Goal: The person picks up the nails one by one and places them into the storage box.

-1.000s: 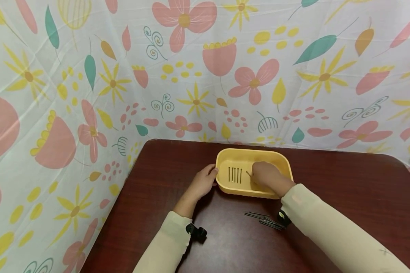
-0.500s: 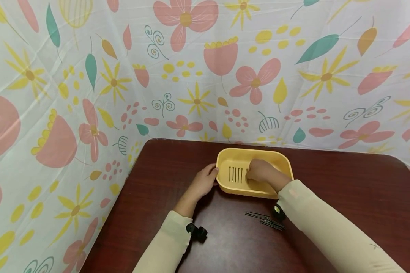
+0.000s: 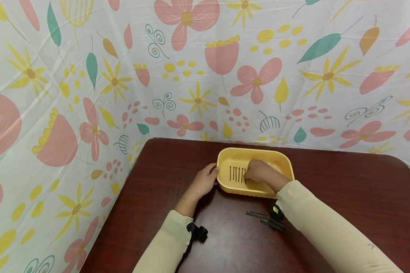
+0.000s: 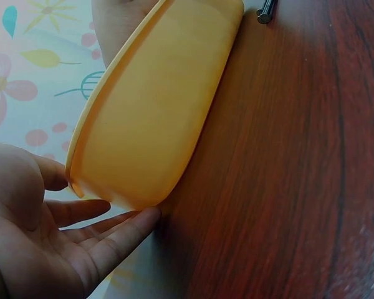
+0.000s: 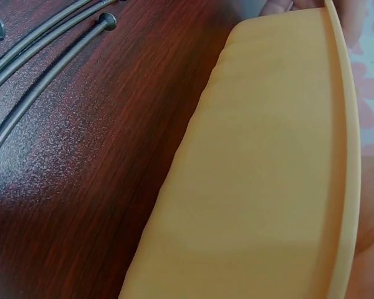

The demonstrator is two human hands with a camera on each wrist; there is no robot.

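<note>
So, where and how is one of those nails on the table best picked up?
I'd take the nail at the edge of the bundle facing the yellow tray, by its shaft behind the head, coming from above and pinching across: it lies on its side on the table, long and thin, and the wider head should help stop it slipping.

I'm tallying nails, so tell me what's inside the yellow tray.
A row of nails and, at its right end, the right hand. The hand covers part of the tray; anything beneath it cannot be seen.
</note>
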